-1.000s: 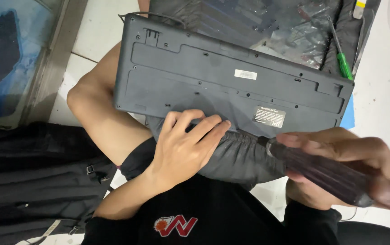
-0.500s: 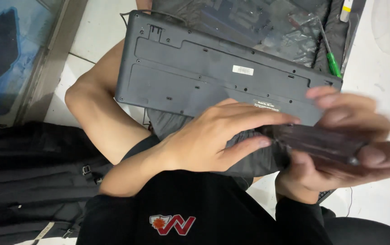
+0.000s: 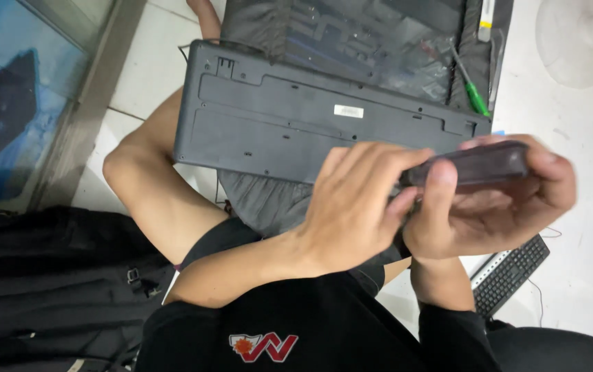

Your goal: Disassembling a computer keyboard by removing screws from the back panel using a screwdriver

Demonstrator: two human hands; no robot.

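Dark, glossy plastic fills the middle of the view: a slim, oblong, smoky-brown translucent case point(image 3: 472, 165) is gripped in the right hand point(image 3: 489, 207), its long axis running left to right and level, across the person's front. The right fingers are wrapped around it, the thumb point(image 3: 437, 189) pressed on the near face and the other fingers curled over the far edge and right end, so this hand carries its weight. The left hand point(image 3: 355, 207) comes in from the left, its fingers close together and half curled, the tips resting on the left end of the case; whether they pinch it or only touch it cannot be told, since the contact is partly hidden and blurred. So the case lies just to the right of the left fingers, with its length pointing straight away from them, and the right hand is the nearer one, fully on it. Beneath both hands, a grey plastic keyboard lying face down point(image 3: 296, 120) rests across the person's lap, its long axis roughly parallel to the case. Beyond it lie a green-handled screwdriver point(image 3: 472, 96) and a dark mat. A second, black keyboard point(image 3: 510, 272) lies on the pale floor point(image 3: 586, 151) at the right, and a black backpack point(image 3: 41, 282) at the left.
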